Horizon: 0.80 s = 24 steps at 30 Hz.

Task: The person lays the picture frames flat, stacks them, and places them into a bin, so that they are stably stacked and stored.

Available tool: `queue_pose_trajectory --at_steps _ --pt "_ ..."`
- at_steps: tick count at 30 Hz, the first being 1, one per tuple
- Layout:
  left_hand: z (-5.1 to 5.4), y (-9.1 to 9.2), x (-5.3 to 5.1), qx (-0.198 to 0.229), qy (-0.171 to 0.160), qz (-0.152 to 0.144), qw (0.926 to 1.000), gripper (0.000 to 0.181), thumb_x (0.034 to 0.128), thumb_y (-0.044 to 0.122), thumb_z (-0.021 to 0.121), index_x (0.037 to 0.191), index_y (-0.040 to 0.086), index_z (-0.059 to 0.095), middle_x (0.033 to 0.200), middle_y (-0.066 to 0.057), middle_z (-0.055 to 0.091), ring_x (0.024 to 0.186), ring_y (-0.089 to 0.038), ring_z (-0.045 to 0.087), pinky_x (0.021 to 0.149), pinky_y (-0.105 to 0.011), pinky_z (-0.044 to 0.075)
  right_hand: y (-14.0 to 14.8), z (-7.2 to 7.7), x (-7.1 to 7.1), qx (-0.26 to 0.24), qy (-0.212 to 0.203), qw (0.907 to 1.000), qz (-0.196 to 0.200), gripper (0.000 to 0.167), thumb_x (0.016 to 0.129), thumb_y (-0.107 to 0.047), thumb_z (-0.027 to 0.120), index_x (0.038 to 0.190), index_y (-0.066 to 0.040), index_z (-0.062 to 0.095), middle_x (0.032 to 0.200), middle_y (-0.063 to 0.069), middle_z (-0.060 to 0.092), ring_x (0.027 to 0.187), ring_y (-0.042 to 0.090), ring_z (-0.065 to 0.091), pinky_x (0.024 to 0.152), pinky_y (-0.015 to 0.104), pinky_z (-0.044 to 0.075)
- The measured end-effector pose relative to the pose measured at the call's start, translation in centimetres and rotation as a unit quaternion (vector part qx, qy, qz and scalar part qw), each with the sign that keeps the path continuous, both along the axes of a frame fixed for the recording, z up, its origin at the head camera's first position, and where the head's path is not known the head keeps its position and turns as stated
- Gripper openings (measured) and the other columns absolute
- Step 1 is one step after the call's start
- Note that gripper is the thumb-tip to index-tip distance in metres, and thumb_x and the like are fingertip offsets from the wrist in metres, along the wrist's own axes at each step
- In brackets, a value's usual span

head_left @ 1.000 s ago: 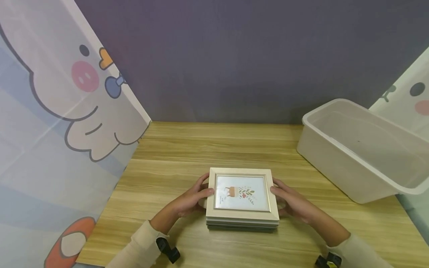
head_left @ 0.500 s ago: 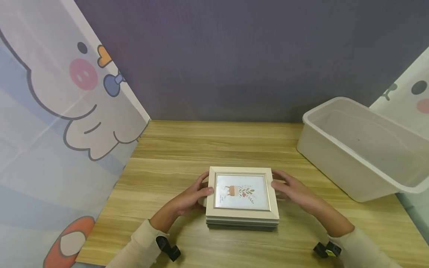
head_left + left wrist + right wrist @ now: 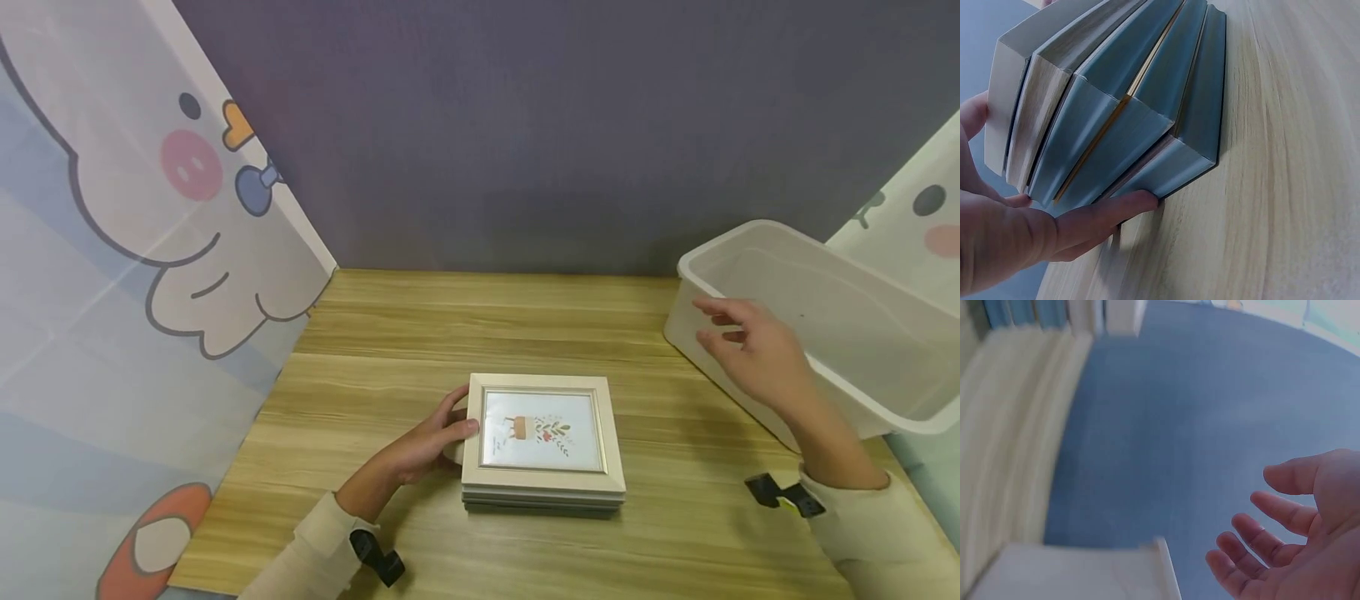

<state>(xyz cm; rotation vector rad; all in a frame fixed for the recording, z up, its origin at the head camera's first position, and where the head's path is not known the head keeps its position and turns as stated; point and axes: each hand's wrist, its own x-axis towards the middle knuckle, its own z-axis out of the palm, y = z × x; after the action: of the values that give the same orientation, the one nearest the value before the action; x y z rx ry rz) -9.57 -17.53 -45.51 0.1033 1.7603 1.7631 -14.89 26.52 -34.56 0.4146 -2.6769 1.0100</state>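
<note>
In the head view, a stack of picture frames point(image 3: 542, 482) lies on the wooden table. Its cream top frame holds a print of a potted plant; several blue-grey frame edges show below in the left wrist view. My left hand point(image 3: 427, 442) rests against the stack's left side, thumb at the top frame's edge. One finger point(image 3: 1110, 212) lies along the lower frames in the left wrist view. My right hand point(image 3: 757, 350) hovers empty, in front of the white plastic bin point(image 3: 720, 367) and apart from the stack. Its fingers point(image 3: 1260, 537) are loosely bent in the right wrist view.
The bin stands at the right side of the wooden table point(image 3: 450, 325), its inside visible from above. A dark grey panel point(image 3: 510, 142) rises behind the table. Cartoon-printed cloth point(image 3: 97, 350) hangs at the left, with more at the right.
My right hand has left the stack's right side and moved right and up toward the bin. The left hand and the stack have stayed in place.
</note>
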Motion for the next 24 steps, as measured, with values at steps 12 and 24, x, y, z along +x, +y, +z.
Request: queue_pose_trajectory --at_steps 12,24 --pt "0.0 0.0 0.0 0.003 0.001 -0.006 1.0000 0.079 0.1027 0.041 0.056 0.162 0.035 0.005 0.166 -0.023 0.015 0.141 -0.047 0.036 0.097 -0.073 0.047 5.4 1.2 -1.5 0.077 -0.071 0.9915 -0.077 0.051 0.103 -0.020 0.055 0.146 0.005 0.046 0.137 0.038 0.049 0.116 0.057 0.052 0.086 0.060 0.051" --pt "-0.1 0.1 0.0 0.001 0.006 -0.012 0.9999 0.077 0.1032 0.041 0.054 0.162 0.035 0.005 0.167 -0.024 0.014 0.142 -0.047 0.036 0.098 -0.072 0.047 7.4 0.3 -2.2 0.152 -0.134 0.9776 -0.059 0.040 0.101 -0.012 0.053 0.137 0.006 0.052 0.121 0.040 0.059 0.101 0.054 0.059 0.063 0.029 0.043"
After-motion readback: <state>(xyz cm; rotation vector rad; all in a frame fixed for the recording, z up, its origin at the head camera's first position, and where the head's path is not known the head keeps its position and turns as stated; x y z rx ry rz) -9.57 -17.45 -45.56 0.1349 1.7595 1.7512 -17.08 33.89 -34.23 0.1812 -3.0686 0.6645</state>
